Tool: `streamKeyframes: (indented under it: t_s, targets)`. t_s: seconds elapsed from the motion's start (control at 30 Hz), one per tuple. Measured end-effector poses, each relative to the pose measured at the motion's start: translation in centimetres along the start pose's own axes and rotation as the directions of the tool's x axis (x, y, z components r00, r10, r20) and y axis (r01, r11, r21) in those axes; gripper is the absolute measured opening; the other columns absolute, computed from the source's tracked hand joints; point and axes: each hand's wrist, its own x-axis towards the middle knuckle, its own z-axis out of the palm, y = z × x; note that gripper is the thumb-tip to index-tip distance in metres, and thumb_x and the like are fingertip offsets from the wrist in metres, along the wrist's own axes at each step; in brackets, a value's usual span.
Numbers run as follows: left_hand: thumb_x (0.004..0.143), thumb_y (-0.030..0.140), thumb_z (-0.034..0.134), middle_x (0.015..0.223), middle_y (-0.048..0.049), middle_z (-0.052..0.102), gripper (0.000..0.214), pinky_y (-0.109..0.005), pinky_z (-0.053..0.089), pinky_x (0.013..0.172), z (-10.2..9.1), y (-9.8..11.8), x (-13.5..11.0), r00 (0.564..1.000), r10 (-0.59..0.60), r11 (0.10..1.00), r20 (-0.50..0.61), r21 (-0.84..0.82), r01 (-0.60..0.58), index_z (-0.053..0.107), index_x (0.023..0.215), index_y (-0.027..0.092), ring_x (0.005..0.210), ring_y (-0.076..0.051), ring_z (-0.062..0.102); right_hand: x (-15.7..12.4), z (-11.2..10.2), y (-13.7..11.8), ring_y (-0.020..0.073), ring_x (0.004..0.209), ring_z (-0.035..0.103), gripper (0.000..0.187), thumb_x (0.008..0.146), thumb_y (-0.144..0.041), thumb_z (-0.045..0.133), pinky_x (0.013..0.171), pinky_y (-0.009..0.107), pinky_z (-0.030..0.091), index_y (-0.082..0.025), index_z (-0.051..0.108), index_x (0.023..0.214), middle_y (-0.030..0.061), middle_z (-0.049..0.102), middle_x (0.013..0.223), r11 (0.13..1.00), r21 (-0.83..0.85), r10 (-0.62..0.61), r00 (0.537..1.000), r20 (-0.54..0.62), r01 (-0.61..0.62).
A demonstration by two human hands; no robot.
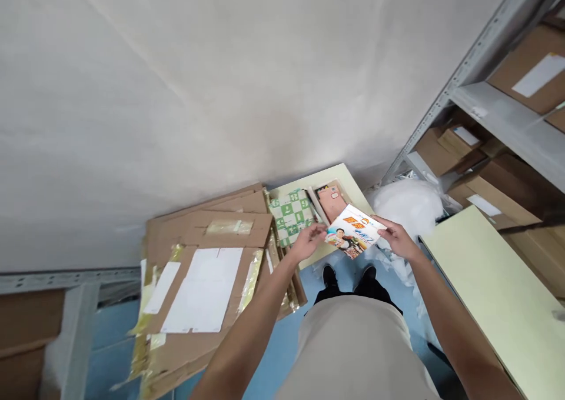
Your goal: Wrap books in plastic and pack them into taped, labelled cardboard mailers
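Note:
A printed booklet (355,232) with orange and blue lettering and a picture of a person and food is held up in front of me, tilted. My right hand (395,237) pinches its right corner between thumb and fingers. At its left edge are the curled fingers of my left hand (309,241); their contact with the edge is small and partly hidden. Below and behind the booklet is a pale yellow tabletop (348,179). On it lie a green-and-white checked packet with numbers (291,215) and a pinkish phone-like item (331,200) in a tray-like holder, partly covered.
Flattened cardboard (247,203) with tape and white labels is stacked at the left. On the right are metal shelves (507,109) with brown boxes (503,191), a white plastic bag (406,206) and another pale tabletop (498,276). A grey wall (220,94) stands ahead.

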Motion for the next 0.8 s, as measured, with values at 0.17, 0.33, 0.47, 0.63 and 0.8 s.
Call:
streamKeyframes:
  t_s: [0.17, 0.33, 0.47, 0.63, 0.8]
  targets:
    - [0.076, 0.053, 0.067, 0.075, -0.0037, 0.066, 0.037, -0.029, 0.048, 0.065, 5.8, 3.5, 1.4, 0.975, 0.001, 0.984, 0.223, -0.171, 0.038, 0.066, 0.080, 0.016, 0.069, -0.017, 0.059, -4.8, -5.9, 0.4, 0.0255, 0.097, 0.068, 0.061, 0.068, -0.053, 0.079, 0.091, 0.043, 0.053, -0.023, 0.070, 0.120, 0.0057, 0.074, 0.112, 0.992, 0.122, 0.059, 0.990, -0.130, -0.043]
    - [0.070, 0.053, 0.074, 0.066, -0.0009, 0.064, 0.039, -0.025, 0.042, 0.060, 13.3, 7.9, 3.1, 0.900, -0.044, 0.954, 0.433, -0.249, 0.166, 0.069, 0.076, 0.015, 0.060, -0.013, 0.053, -10.6, -11.6, 1.7, 0.0230, 0.087, 0.068, 0.067, 0.068, -0.057, 0.078, 0.084, 0.040, 0.055, -0.023, 0.066, 0.124, 0.0062, 0.076, 0.097, 0.974, 0.224, 0.072, 0.876, -0.478, 0.043]
    - [0.068, 0.055, 0.076, 0.069, -0.0018, 0.068, 0.041, -0.026, 0.045, 0.063, 21.5, 11.6, 2.9, 0.871, -0.080, 0.932, 0.484, -0.274, 0.237, 0.071, 0.077, 0.015, 0.063, -0.014, 0.057, -16.6, -16.1, 2.4, 0.0280, 0.102, 0.066, 0.060, 0.069, -0.060, 0.076, 0.094, 0.045, 0.052, -0.023, 0.070, 0.115, 0.0094, 0.074, 0.111, 0.951, 0.262, 0.033, 0.787, -0.616, 0.165]
    - [0.063, 0.057, 0.079, 0.080, -0.0040, 0.074, 0.047, -0.029, 0.050, 0.071, 31.7, 14.9, 1.8, 0.833, -0.108, 0.881, 0.543, -0.335, 0.333, 0.072, 0.084, 0.016, 0.072, -0.018, 0.064, -23.3, -21.0, 4.9, 0.0292, 0.109, 0.065, 0.061, 0.069, -0.053, 0.079, 0.096, 0.047, 0.052, -0.029, 0.066, 0.124, 0.0077, 0.070, 0.121, 0.925, 0.333, 0.059, 0.800, -0.598, 0.181]
    - [0.062, 0.062, 0.078, 0.081, -0.0048, 0.074, 0.051, -0.029, 0.051, 0.075, 39.0, 16.3, 1.7, 0.817, -0.122, 0.901, 0.564, -0.282, 0.330, 0.074, 0.085, 0.016, 0.077, -0.019, 0.066, -27.4, -24.6, 7.9, 0.0280, 0.108, 0.065, 0.066, 0.068, -0.054, 0.080, 0.091, 0.045, 0.055, -0.030, 0.064, 0.127, 0.0065, 0.067, 0.124, 0.893, 0.422, 0.199, 0.705, -0.681, 0.155]
